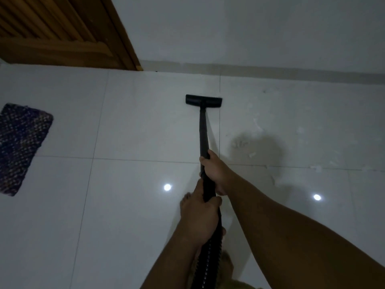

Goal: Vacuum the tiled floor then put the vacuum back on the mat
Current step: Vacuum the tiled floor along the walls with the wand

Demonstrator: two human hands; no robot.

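A black vacuum wand (203, 132) runs from my hands forward to its flat floor head (203, 100), which rests on the glossy white tiled floor (145, 122) near the far wall. My right hand (215, 172) grips the wand higher along the tube. My left hand (201, 217) grips it lower, where the ribbed hose (203, 265) begins. A dark woven mat (19, 147) lies on the tiles at the left, well apart from the vacuum head. The vacuum's body is out of view.
A wooden louvred door (52, 32) stands at the back left. A white wall with a low skirting (270, 69) closes the far side. Pale scraps and dust (252, 154) are scattered on the tiles at the right. My bare foot shows below my hands.
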